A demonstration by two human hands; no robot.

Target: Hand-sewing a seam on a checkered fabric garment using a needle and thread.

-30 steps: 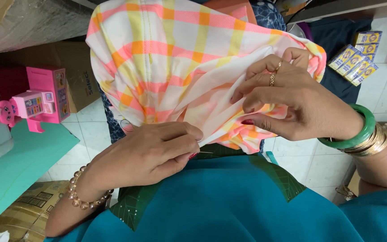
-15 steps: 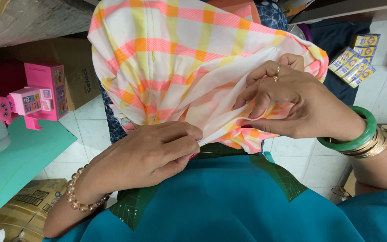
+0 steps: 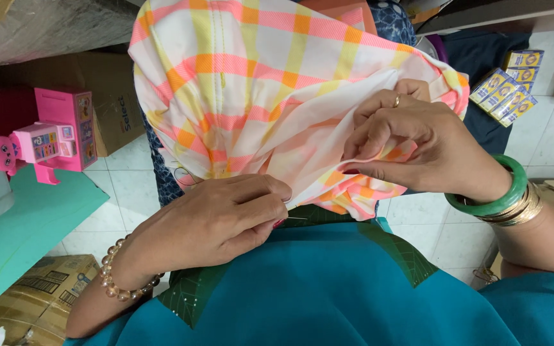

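Since the earlier frame little has shifted, the left hand (image 3: 216, 221) still pinching a thin needle (image 3: 296, 218) at the hem of the pink, yellow and orange checked cloth (image 3: 258, 83), while the right hand (image 3: 421, 150) at three o'clock grips its bunched edge in clenched fingers (image 3: 367, 138)

a cluttered room with a white tiled floor (image 3: 129, 192)
cardboard boxes (image 3: 107, 96) stand at the left by a turquoise surface (image 3: 27, 224) holding a pink toy (image 3: 52, 138); yellow-and-blue packets (image 3: 504, 93) lie at the right.
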